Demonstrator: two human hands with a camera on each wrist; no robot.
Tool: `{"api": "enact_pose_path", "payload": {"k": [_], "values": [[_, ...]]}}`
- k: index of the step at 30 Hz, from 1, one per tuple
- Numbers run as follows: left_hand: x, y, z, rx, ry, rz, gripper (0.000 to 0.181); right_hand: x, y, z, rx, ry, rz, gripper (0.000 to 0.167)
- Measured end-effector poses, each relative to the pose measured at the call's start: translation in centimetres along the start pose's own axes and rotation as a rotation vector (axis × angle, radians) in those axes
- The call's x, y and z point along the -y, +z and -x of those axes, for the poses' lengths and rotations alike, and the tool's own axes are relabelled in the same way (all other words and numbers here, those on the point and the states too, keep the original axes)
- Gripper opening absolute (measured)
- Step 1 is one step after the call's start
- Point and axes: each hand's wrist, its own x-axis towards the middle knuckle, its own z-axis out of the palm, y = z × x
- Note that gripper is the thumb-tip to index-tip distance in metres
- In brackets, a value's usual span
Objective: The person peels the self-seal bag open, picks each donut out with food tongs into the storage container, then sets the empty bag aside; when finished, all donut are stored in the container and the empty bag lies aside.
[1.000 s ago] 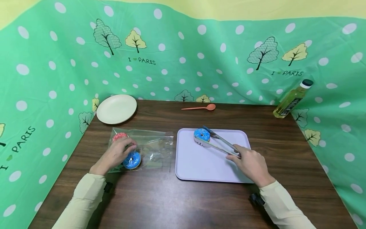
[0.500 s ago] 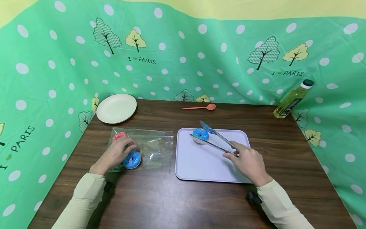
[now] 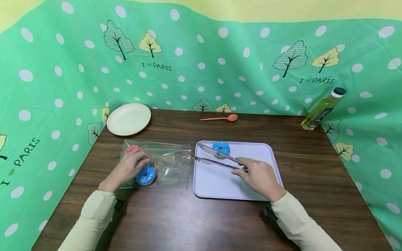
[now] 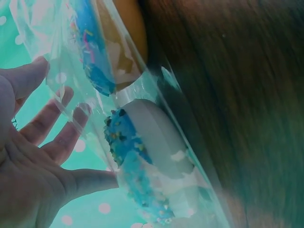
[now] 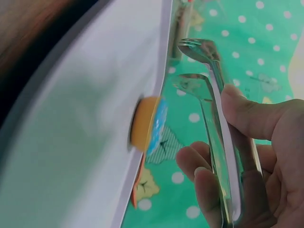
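In the head view the right hand (image 3: 261, 177) held the tongs (image 3: 231, 159) at right of centre, its grip closed round their rear ends. Their long axis ran from lower right to upper left, the tips pointing toward the left edge of the frame. The tips stood apart with nothing between them, one near the tray's upper left corner and the other beside the bag's right end. In the right wrist view the axis stood steep, tips at the top.

A blue donut (image 3: 224, 145) lay flat, frosting up, near the top edge of the tray (image 3: 232, 183), the upper tong arm passing across its lower part as seen from the head.

At left of centre the left hand (image 3: 125, 168) was over the bag (image 3: 171, 151), fingertips at the film; whether its grip pinched the film or only touched it cannot be told. The bag lengthened left to right, with a red donut (image 3: 130, 149) and another blue donut (image 3: 146, 178) inside.

A plate (image 3: 128, 119) lay at upper left, a spoon (image 3: 232, 117) at upper centre, a bottle (image 3: 320, 111) at upper right, all on the brown surface (image 3: 157, 223).
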Motion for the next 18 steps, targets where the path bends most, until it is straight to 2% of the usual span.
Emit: {"api": "enact_pose_path", "payload": {"k": [5, 18], "values": [[0.0, -0.1, 0.1, -0.014, 0.016, 0.012, 0.003, 1.1, 0.8, -0.7, 0.008, -0.049, 0.001, 0.045], [-0.2, -0.3, 0.2, -0.009, 0.0, 0.018, 0.003, 3.8, 2.4, -2.2, 0.062, -0.158, -0.032, 0.037]]}}
